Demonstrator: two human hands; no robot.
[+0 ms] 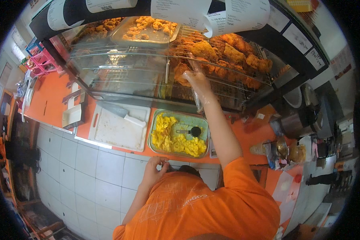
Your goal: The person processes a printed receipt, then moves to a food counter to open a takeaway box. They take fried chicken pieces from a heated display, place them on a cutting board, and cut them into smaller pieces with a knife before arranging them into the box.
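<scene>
My right hand (199, 82), in a clear plastic glove, reaches into the glass-sided food display case (123, 97). Thumb and fingers are spread around a piece of fried chicken (181, 72) by the wire rack (183, 33); blur hides whether they grip it. More battered fried pieces (204, 51) lie on the rack beyond the fingers. Close to my waist, over the counter's front edge, my left hand (156, 169) is loosely curled, with a gap between thumb and fingers and nothing visible in it. Below my right forearm, a tray (208, 141) contains yellow scrambled egg (163, 135) and a black measuring scoop (195, 131).
A white cutting board (117, 132) with a white-handled knife (135, 120) lies left of the tray on the orange counter (52, 99). Further left is an open paper box (72, 115). Paper receipts (180, 10) hang from the case top. A dark cooker (297, 123) stands at right.
</scene>
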